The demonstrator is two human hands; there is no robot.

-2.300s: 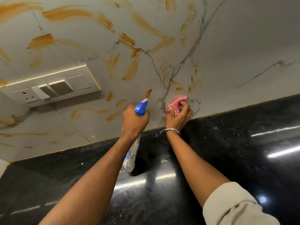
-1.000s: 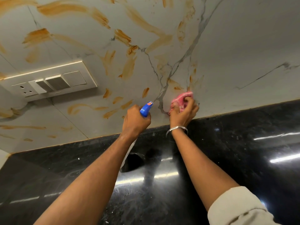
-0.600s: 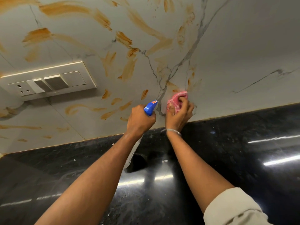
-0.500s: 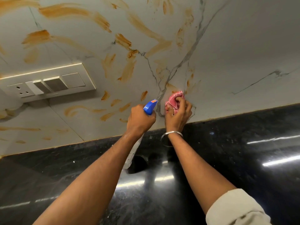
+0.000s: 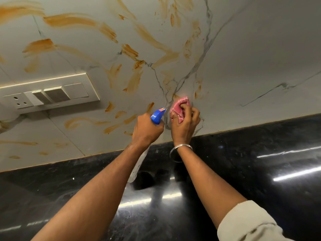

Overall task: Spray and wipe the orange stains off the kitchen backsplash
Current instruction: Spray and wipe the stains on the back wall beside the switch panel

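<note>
orange stains (image 5: 133, 82) were smeared over the left and middle of the backsplash (image 5: 251, 54), from just above the back edge of the worktop (image 5: 260, 171) up past the switch plate (image 5: 48, 94). the stretch towards the right was seen free of them.

a pink cloth (image 5: 180, 106) was bunched in the right hand (image 5: 185, 122), with the fingers curled tight round it. it was pressed to the wall a little above the worktop's back edge, at the fork of the grey veins. over the last two seconds it had been worked out to the right and brought back up and left, so that it was set just under a small orange patch. the marks beside it were pale and thin against the thick streaks further left, which suggests the rubbing was taking effect there.

the spray bottle (image 5: 158, 115) was kept gripped in the left hand (image 5: 145, 129), fingers closed round its neck and the blue nozzle aimed at the wall just left of the cloth. whether the trigger was squeezed could not be told. most of the stained area was judged still to be done.
</note>
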